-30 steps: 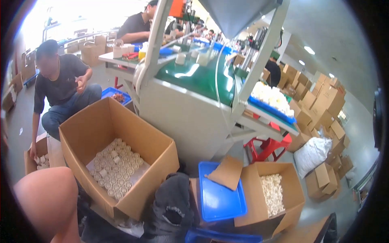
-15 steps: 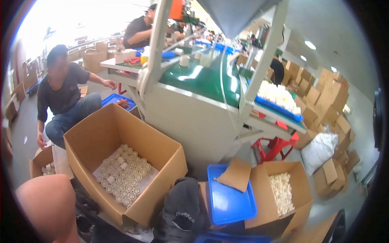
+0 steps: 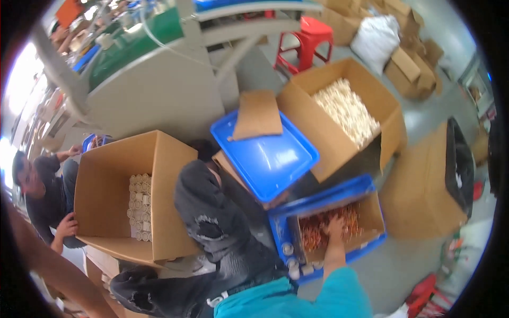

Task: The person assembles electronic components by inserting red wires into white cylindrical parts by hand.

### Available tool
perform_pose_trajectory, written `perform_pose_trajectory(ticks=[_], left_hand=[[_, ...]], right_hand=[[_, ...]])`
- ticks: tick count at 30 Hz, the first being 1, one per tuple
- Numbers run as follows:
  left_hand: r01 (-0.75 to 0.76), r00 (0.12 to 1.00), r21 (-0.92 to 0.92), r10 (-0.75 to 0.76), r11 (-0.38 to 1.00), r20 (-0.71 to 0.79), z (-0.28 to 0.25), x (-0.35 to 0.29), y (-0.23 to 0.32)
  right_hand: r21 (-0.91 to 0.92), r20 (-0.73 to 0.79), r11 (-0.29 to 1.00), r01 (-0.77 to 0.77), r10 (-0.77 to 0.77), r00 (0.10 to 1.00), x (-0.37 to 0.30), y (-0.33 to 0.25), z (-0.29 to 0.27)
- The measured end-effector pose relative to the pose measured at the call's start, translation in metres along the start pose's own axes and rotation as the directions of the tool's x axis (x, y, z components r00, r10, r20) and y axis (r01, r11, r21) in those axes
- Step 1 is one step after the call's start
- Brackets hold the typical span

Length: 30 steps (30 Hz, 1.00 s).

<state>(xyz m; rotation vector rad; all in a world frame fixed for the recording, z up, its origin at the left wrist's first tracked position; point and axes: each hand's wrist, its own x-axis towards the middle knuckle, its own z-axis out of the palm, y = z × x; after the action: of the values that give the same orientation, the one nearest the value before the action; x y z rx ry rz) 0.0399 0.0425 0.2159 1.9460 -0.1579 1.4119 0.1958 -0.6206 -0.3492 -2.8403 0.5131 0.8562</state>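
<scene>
Thin copper-orange metallic-looking pieces (image 3: 313, 239) lay in an open brown cardboard box (image 3: 374, 212), under the right hand (image 3: 334, 227); whether its fingers gripped any was unclear. Any overfull grab risked spilling some.

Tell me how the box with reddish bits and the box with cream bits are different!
The small box holds reddish bits; the big box holds cream bits. The small box looks clearly smaller than the big box. Your right hand reaches into the small box, while no hand is in the big box. Both are brown cardboard, open on top.
</scene>
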Motion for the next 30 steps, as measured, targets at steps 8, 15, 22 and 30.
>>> perform_pose_trajectory(ticks=[8,15,22,30], left_hand=[[0.355,0.935,0.129,-0.352,0.926,-0.049,0.001,-0.095,-0.066],[0.672,0.728,0.253,-0.683,0.696,-0.056,-0.112,-0.202,-0.154],[0.521,0.574,0.641,-0.787,0.564,0.226,-0.110,-0.231,-0.172],[0.290,0.290,0.757,-0.808,0.585,0.513,-0.086,-0.237,-0.158]], right_hand=[[0.059,-0.054,0.992,-0.108,0.111,0.992,-0.034,0.021,-0.047],[0.220,-0.089,0.973,-0.068,0.090,0.992,-0.010,0.036,-0.066],[0.907,0.063,0.421,-0.022,-0.084,0.994,-0.045,0.063,-0.129],[0.992,0.100,-0.050,-0.114,-0.222,0.970,-0.130,0.071,-0.195]])
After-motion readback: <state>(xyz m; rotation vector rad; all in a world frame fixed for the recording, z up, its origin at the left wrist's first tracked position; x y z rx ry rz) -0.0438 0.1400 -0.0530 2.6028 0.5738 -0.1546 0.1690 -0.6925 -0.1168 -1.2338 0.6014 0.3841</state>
